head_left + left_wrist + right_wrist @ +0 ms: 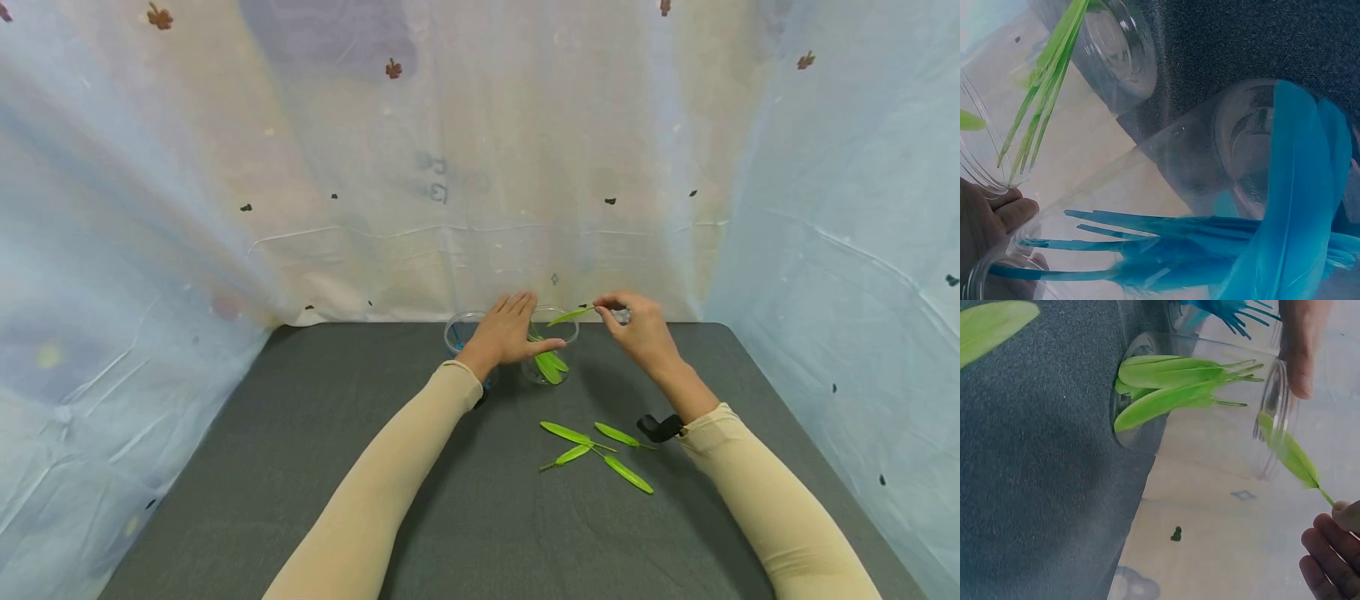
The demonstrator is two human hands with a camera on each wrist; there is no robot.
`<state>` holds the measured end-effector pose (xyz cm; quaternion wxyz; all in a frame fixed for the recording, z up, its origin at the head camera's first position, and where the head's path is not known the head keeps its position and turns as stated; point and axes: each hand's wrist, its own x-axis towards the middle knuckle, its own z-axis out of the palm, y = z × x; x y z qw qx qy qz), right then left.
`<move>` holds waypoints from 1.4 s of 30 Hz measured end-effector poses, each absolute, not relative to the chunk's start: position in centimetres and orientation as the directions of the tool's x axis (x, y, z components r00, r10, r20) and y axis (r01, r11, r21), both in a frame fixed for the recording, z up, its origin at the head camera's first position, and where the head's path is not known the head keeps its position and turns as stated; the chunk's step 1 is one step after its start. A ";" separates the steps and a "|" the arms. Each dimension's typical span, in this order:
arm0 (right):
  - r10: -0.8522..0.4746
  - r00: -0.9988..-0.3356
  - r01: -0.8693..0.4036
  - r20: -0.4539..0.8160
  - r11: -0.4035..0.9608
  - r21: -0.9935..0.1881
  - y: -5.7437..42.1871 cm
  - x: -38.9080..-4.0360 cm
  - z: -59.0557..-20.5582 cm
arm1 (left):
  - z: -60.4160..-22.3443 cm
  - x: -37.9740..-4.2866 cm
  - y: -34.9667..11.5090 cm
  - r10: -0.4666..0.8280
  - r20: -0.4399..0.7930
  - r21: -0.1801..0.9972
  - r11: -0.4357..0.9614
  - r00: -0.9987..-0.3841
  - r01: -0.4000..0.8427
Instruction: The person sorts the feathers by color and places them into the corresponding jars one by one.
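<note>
My right hand (637, 332) pinches the quill of a green feather (1297, 461) between thumb and fingers. The feather's tip is at the mouth of a clear plastic jar (1210, 453). Inside that jar stand several green feathers (1169, 372), quills up. My left hand (504, 333) rests over the jar tops with fingers straight and thumb stretched across the green-feather jar's rim. Left of that jar stands a second clear jar (447, 333), partly hidden by the hand, holding several blue feathers (1297, 187).
Several loose green feathers (566, 433) lie on the dark grey table (300, 467) in front of the jars, two of them crossing. A pale patterned curtain (487, 167) hangs behind the table's back edge and along both sides.
</note>
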<state>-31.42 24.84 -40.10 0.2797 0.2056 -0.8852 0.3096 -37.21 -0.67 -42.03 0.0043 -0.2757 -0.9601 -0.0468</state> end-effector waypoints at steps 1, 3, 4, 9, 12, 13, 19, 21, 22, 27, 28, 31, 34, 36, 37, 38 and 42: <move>-0.196 -0.763 -0.536 0.616 0.726 -0.432 24.7 -31.6 -40.2 | -42.0 -37.2 -0.7 0.530 0.034 0.089 0.843 -0.847 0.531; -0.208 -0.768 -0.535 0.606 0.729 -0.427 24.4 -31.8 -40.3 | -41.9 -37.2 -0.7 0.531 0.034 0.088 0.842 -0.847 0.532; -0.213 -0.769 -0.534 0.602 0.731 -0.424 24.2 -31.9 -40.4 | -41.8 -37.1 -0.7 0.532 0.032 0.092 0.842 -0.846 0.532; -0.238 -0.760 -0.548 0.605 0.735 -0.399 23.5 -32.3 -40.7 | -41.7 -37.1 -0.7 0.531 0.029 0.094 0.842 -0.847 0.532; -0.244 -0.757 -0.553 0.606 0.734 -0.395 23.3 -32.5 -41.0 | -41.8 -37.2 -0.7 0.529 0.029 0.087 0.844 -0.848 0.530; -0.244 -0.759 -0.551 0.603 0.735 -0.396 23.2 -32.6 -41.0 | -41.8 -37.2 -0.7 0.529 0.028 0.086 0.844 -0.848 0.530; -0.244 -0.773 -0.539 0.586 0.740 -0.403 22.8 -32.9 -41.5 | -41.9 -37.2 -0.7 0.529 0.027 0.084 0.844 -0.848 0.530; -0.243 -0.779 -0.533 0.579 0.742 -0.406 22.6 -33.0 -41.5 | -41.9 -37.2 -0.7 0.530 0.025 0.080 0.844 -0.848 0.530; -0.243 -0.783 -0.530 0.573 0.743 -0.409 22.5 -33.0 -41.5 | -41.9 -37.2 -0.6 0.531 0.025 0.079 0.844 -0.847 0.531; -0.256 -0.809 -0.512 0.529 0.749 -0.420 21.9 -33.1 -41.4 | -41.8 -37.0 -0.5 0.533 0.025 0.072 0.843 -0.846 0.533; -0.260 -0.813 -0.509 0.521 0.751 -0.420 21.8 -33.1 -41.4 | -41.8 -37.0 -0.5 0.533 0.024 0.072 0.843 -0.846 0.533; -0.263 -0.822 -0.500 0.505 0.757 -0.421 21.7 -33.0 -41.4 | -41.7 -37.0 -0.5 0.529 0.021 0.072 0.845 -0.848 0.529; -0.251 -0.828 -0.491 0.501 0.756 -0.433 21.8 -32.7 -41.5 | -41.7 -37.0 -0.5 0.530 0.020 0.076 0.845 -0.848 0.530; -0.242 -0.828 -0.490 0.506 0.752 -0.442 22.0 -32.6 -41.7 | -41.7 -37.0 -0.6 0.531 0.026 0.077 0.844 -0.847 0.531; -0.235 -0.825 -0.490 0.514 0.752 -0.442 22.1 -32.5 -41.7 | -41.8 -37.1 -0.6 0.532 0.028 0.078 0.843 -0.846 0.532; -0.228 -0.823 -0.489 0.521 0.751 -0.444 22.2 -32.3 -41.8 | -41.8 -37.1 -0.6 0.532 0.030 0.080 0.842 -0.846 0.533; -0.207 -0.807 -0.496 0.553 0.746 -0.445 22.7 -31.8 -42.0 | -41.9 -37.3 -0.7 0.529 0.027 0.084 0.844 -0.848 0.529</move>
